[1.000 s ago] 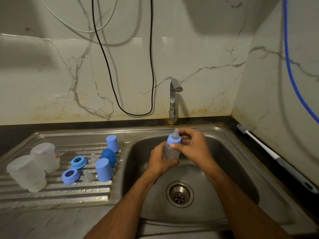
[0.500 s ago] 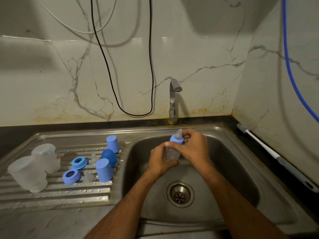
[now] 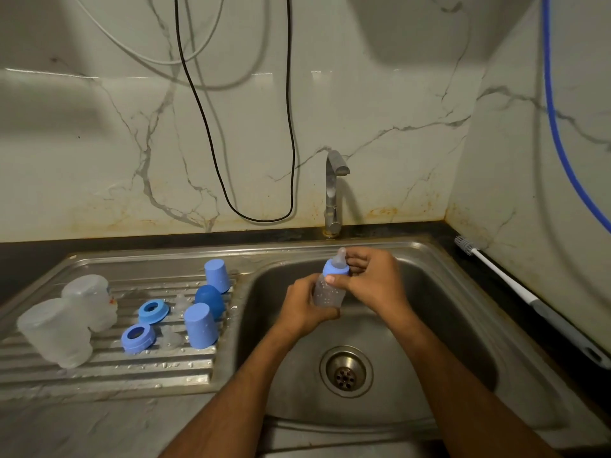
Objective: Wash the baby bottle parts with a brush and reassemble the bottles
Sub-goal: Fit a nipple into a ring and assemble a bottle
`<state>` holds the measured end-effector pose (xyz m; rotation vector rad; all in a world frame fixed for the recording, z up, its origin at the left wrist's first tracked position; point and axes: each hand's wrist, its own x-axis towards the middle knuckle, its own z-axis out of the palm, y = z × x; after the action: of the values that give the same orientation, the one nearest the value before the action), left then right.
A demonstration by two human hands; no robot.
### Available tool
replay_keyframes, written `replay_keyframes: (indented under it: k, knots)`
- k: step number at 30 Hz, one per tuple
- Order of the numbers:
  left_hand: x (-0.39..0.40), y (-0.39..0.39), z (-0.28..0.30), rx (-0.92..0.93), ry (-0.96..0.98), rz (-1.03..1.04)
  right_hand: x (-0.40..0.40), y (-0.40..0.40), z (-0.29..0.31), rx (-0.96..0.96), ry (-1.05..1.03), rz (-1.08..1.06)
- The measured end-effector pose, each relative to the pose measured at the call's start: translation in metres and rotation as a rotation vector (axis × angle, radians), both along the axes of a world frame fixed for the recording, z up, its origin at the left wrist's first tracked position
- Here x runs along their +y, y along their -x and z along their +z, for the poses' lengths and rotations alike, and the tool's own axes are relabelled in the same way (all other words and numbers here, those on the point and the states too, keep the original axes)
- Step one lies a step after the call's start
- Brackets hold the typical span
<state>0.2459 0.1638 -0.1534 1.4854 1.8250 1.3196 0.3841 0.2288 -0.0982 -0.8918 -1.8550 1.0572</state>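
While the drain (image 3: pixel 346 371) sits nearest me in the sink (image 3: pixel 463 325), I see my left hand (image 3: pixel 302 305) wrapped round the clear bottle (image 3: pixel 327 292) above the basin, my right hand (image 3: pixel 373 279) pinching its blue collar (image 3: pixel 334 269) under the teat (image 3: pixel 340 256); left, caps (image 3: pixel 200 325) and rings (image 3: pixel 138 337) dot the drainboard; beyond, the brush (image 3: pixel 496 269) and tap (image 3: pixel 334 190)

Marble-walled corner with a steel sink and loose cables

A steel sink (image 3: pixel 463 312) with a round drain (image 3: pixel 346 371) sits in a dark desk (image 3: pixel 443 231); its ribbed draining board (image 3: pixel 99 368) lies to the left. A metal tap (image 3: pixel 333 190) rises behind the basin. On the veined marble wall (image 3: pixel 99 143) hang a black cable (image 3: pixel 231 160), a pale cable (image 3: pixel 139 44) and, at right, a blue hose (image 3: pixel 558 143).
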Motion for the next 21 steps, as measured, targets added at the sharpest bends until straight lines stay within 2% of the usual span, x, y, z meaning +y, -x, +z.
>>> replay_keyframes:
  k: [3, 7, 9, 11, 14, 16, 18, 21]
  knots:
    - [-0.005, 0.005, 0.005, -0.237, 0.115, -0.243, 0.009, -0.013, 0.006, 0.013, 0.133, 0.200]
    - [-0.009, 0.005, 0.012, -0.372, 0.138, -0.397, 0.018, -0.028, 0.005, 0.123, 0.314, 0.486]
    - [-0.011, 0.004, 0.014, -0.353, 0.123, -0.366, 0.016, -0.026, 0.006, 0.146, 0.317, 0.459]
    - [-0.009, 0.004, 0.011, -0.267, 0.076, -0.256, 0.011, -0.017, 0.004, 0.129, 0.234, 0.292]
    - [0.000, -0.001, 0.001, 0.000, -0.010, -0.035, 0.002, 0.001, -0.002, 0.123, 0.145, 0.075]
    - [0.003, -0.005, 0.000, 0.119, -0.056, 0.076, -0.001, 0.008, -0.003, 0.133, 0.121, 0.033]
    - [0.000, -0.004, 0.003, 0.082, -0.028, 0.053, 0.001, 0.004, 0.000, 0.100, 0.139, 0.081]
    - [-0.008, 0.006, 0.009, -0.171, 0.081, -0.233, 0.014, -0.014, 0.002, 0.095, 0.289, 0.330]
